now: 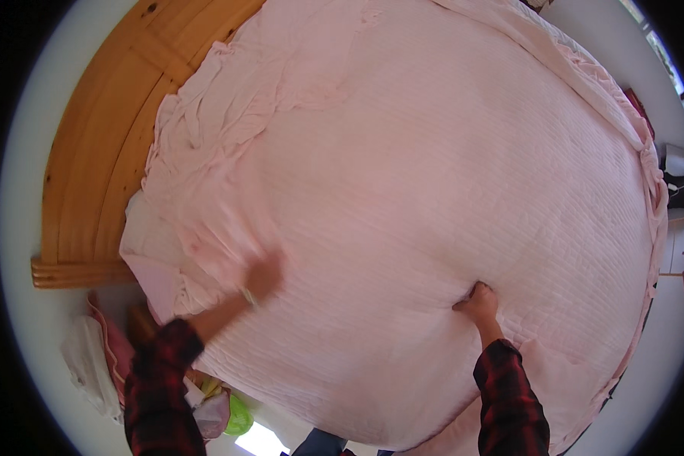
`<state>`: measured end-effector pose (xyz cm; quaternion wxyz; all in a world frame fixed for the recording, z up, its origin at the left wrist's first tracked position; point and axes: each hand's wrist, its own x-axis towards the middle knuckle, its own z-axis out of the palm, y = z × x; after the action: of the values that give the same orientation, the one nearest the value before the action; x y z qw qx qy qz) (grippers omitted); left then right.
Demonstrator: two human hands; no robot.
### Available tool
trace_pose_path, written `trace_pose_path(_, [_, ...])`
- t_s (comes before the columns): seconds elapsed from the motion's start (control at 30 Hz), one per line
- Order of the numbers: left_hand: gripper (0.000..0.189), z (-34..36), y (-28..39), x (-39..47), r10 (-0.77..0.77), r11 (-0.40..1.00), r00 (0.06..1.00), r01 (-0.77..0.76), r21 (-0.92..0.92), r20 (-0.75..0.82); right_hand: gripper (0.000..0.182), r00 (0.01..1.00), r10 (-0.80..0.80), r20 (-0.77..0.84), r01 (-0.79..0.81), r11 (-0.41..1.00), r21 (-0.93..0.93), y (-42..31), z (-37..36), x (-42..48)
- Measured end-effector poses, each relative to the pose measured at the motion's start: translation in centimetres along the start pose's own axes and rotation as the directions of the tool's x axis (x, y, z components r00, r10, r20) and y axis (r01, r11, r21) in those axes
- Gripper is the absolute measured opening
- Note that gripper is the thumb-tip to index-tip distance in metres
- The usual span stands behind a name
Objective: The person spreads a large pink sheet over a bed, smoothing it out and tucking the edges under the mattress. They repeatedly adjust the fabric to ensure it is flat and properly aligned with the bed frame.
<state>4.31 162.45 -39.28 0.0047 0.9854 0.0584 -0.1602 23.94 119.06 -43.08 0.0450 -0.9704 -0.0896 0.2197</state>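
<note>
A pink quilted bed cover (410, 171) spreads over the bed before me. My left hand (265, 273), blurred, is at the gathered ruffled edge (216, 216) of the cover near the headboard; whether its fingers grip cloth is not clear. On the near right part, my right hand (480, 302) is closed on the quilted cover, and creases run out from it. Loose folds of pink fabric (216, 119) bunch along the headboard side. At the near left corner, a paler piece of cloth (154, 228) shows beside the ruffle.
The wooden headboard (108, 142) stands on the left. Below it are a white bag (88, 359), a pink cloth (111, 342) and a bright green item (239, 415) on the floor side. A rolled pink edge (610, 97) runs along the far right. White drawers (679, 245) stand at the right.
</note>
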Motion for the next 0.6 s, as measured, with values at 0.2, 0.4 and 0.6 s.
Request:
trace_pose_path(0.2, [0.027, -11.3, 9.8, 5.1, 0.778, 0.475, 0.608, -0.732, -0.488, -0.155, 0.059, 0.996, -0.041, 0.085, 0.041, 0.999, -0.001, -1.9, 0.4, 0.2])
trace_pose_path(0.4, [0.035, -7.9, -7.7, 29.0, -0.127, 0.919, 0.794, 0.32, 0.231, -0.594, 0.056, 0.98, -0.039, 0.195, 0.042, 0.999, -0.01, -2.7, -0.9, 0.6])
trace_pose_path(0.6, [0.015, -7.8, -7.1, 28.1, -0.387, 0.922, 0.874, 0.368, -0.121, -0.292, 0.059, 0.997, -0.029, 0.077, 0.027, 0.999, 0.03, -1.0, -0.5, 0.6])
